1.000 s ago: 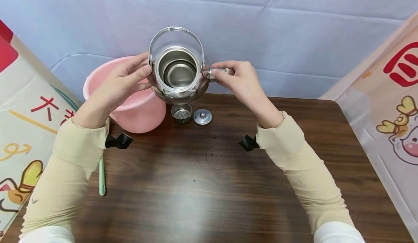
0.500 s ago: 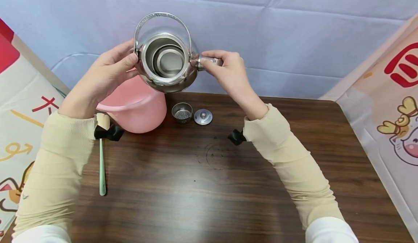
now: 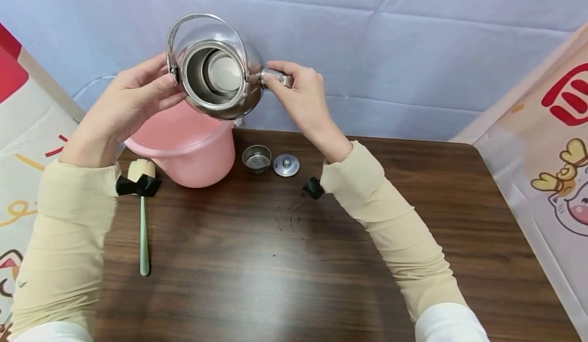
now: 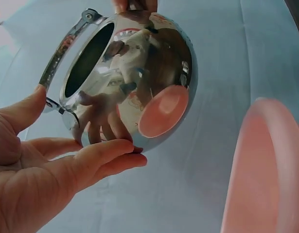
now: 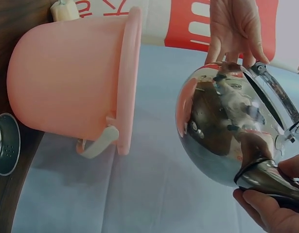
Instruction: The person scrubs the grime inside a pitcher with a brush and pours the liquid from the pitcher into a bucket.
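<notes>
A shiny metal kettle [image 3: 215, 74] hangs in the air over the back part of the pink bucket [image 3: 197, 161], lidless and tilted, its round mouth facing the camera. Its hoop handle stands up. My left hand [image 3: 133, 94] holds the kettle's left side, thumb at the hoop's hinge and fingers along the body. With thumb and fingers curled, my right hand [image 3: 303, 94] grips the short metal tube on the other side. Some of the right fingers are hidden behind it. The wrist views show the mirror-like body reflecting the bucket.
On the dark wooden table [image 3: 367, 260] sit a perforated metal strainer [image 3: 256, 159] and a small round lid [image 3: 286, 165], right of the bucket. A green-handled tool with a pale head [image 3: 144, 235] lies at the left. Wet marks spot the table. A pale cloth hangs behind.
Both hands have carried the kettle left and slightly up the view, farther over the bucket. The kettle has tipped more to the left. Strainer, lid and bucket stay put.
</notes>
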